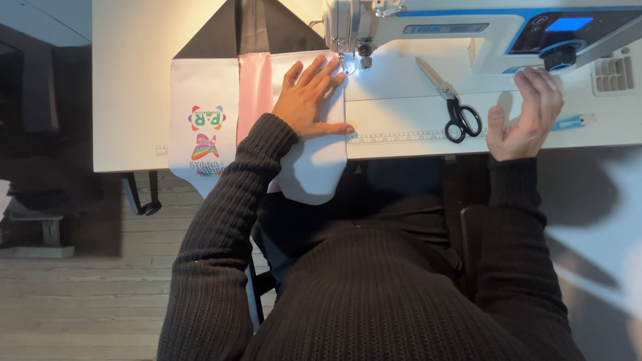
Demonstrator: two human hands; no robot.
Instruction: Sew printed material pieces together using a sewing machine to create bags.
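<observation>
The left hand [309, 100] lies flat with fingers spread, pressing the white cloth piece with a pink stripe [314, 167] down by the needle of the white sewing machine [468, 33], while the right hand [525, 117] rests open and empty on the white table [401, 120] beside the black-handled scissors [455, 107].

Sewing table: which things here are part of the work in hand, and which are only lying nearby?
In use:
- white fabric, pressed flat by the left hand
- sewing machine, needle at the fabric's edge
- right hand, open on the table by the machine

Lying about:
- black-handled scissors
- small blue tool
- dark fabric
</observation>
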